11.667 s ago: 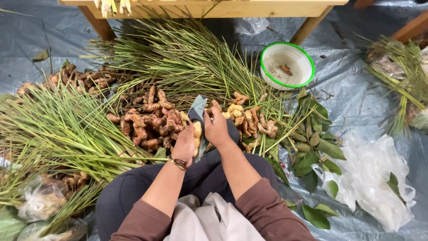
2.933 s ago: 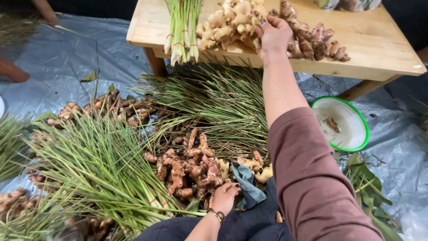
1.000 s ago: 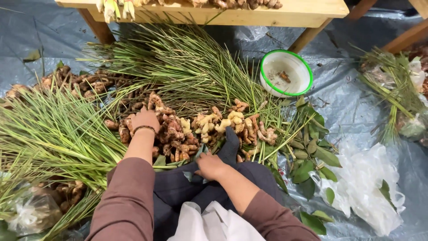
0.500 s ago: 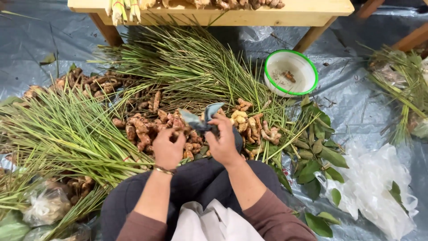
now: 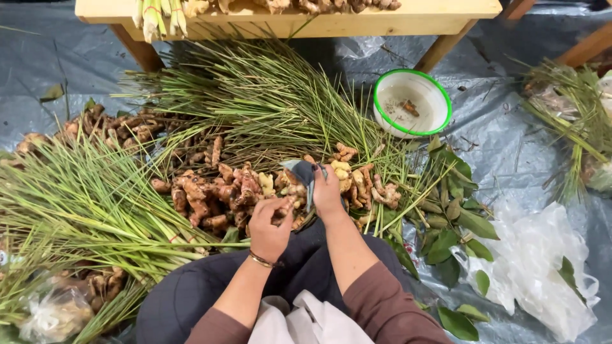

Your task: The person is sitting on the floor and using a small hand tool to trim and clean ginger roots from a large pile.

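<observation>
I sit on the floor over a heap of brown and yellow ginger-like roots point(image 5: 217, 194). My left hand point(image 5: 269, 223) wears a bracelet and pinches a root piece from the heap. My right hand point(image 5: 326, 191) grips a grey-blue cloth or tool point(image 5: 303, 173) held against the roots; I cannot tell which it is. Long green lemongrass stalks point(image 5: 83, 204) lie to the left and fan out behind the heap.
A wooden table point(image 5: 357, 22) with stalks and roots stands at the top. A white bowl with a green rim point(image 5: 412, 102) sits on the blue tarp. Green leaves point(image 5: 452, 216) and a white plastic bag point(image 5: 542, 267) lie at the right. More roots point(image 5: 115, 124) lie at the far left.
Both hands have shifted slightly right on the root heap. The left hand now pinches a root. The right hand still holds the grey-blue thing.
</observation>
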